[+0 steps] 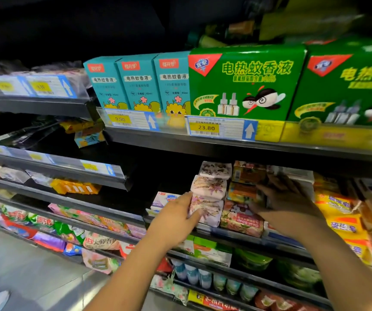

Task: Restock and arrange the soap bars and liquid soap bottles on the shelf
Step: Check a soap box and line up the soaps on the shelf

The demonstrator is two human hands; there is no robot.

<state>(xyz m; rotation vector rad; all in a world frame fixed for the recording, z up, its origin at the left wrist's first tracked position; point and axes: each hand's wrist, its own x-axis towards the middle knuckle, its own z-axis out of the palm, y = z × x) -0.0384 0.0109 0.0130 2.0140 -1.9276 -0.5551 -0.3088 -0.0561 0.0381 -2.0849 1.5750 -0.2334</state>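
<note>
Three floral-wrapped soap bars (pixel 209 187) are stacked on the middle shelf (pixel 232 235). My left hand (pixel 176 217) grips the lowest floral bar, fingers on its left side and thumb on its front. To the right stands a stack of boxed soaps: orange boxes (pixel 244 191) above a pink goat soap box (pixel 241 222). My right hand (pixel 289 199) holds the orange boxes from the right, thumb low at the front and fingers spread over the top. A white soap box (pixel 166 198) lies left of the floral stack.
Yellow soap packs (pixel 342 221) crowd the shelf to the right. Green boxes (pixel 245 84) and teal boxes (pixel 135 84) fill the shelf above, close overhead. Small bottles (pixel 203 277) and wrapped soaps (pixel 95 241) sit on lower shelves. Grey floor (pixel 23 261) lies at lower left.
</note>
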